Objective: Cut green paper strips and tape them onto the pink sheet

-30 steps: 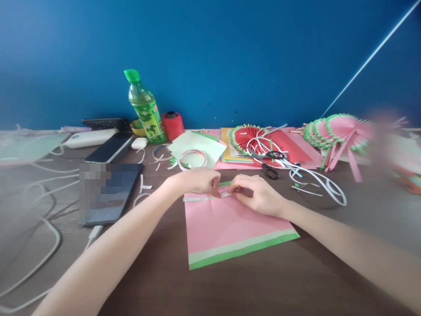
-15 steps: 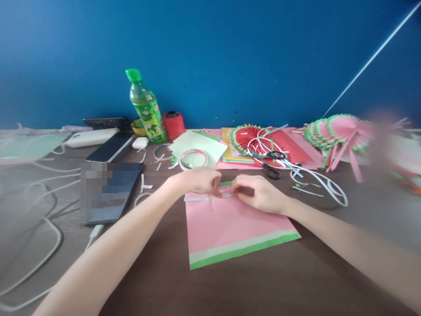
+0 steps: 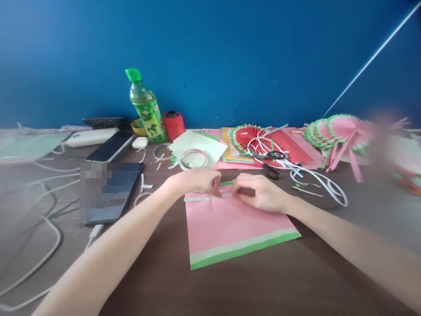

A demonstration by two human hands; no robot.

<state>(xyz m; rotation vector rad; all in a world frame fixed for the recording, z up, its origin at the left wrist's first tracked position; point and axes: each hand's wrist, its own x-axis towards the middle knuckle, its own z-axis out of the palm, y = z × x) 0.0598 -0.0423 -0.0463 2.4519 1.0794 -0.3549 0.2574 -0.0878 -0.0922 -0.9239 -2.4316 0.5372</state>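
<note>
A pink sheet of paper (image 3: 240, 226) with pale and dark green bands along its near edge lies flat on the table in front of me. A thin white strip (image 3: 199, 199), which looks like double-sided tape, runs across its far part. My left hand (image 3: 199, 181) is curled, thumb and finger closed down at the strip near its middle. Just right of it, my right hand (image 3: 261, 193) is closed in a pinch on the strip, its palm side resting over the paper. The strip's right end is hidden behind that hand.
Behind the paper lie a tape roll (image 3: 194, 159), black-handled scissors (image 3: 271, 171) and a red folded fan (image 3: 248, 139). Pink pleated fans (image 3: 342, 134) stand at the right. A green bottle (image 3: 149, 114), a tablet (image 3: 115, 197) and cables (image 3: 55, 226) occupy the left.
My right hand has slid very slightly to the right along the strip. My left hand and the paper have stayed practically in place.
</note>
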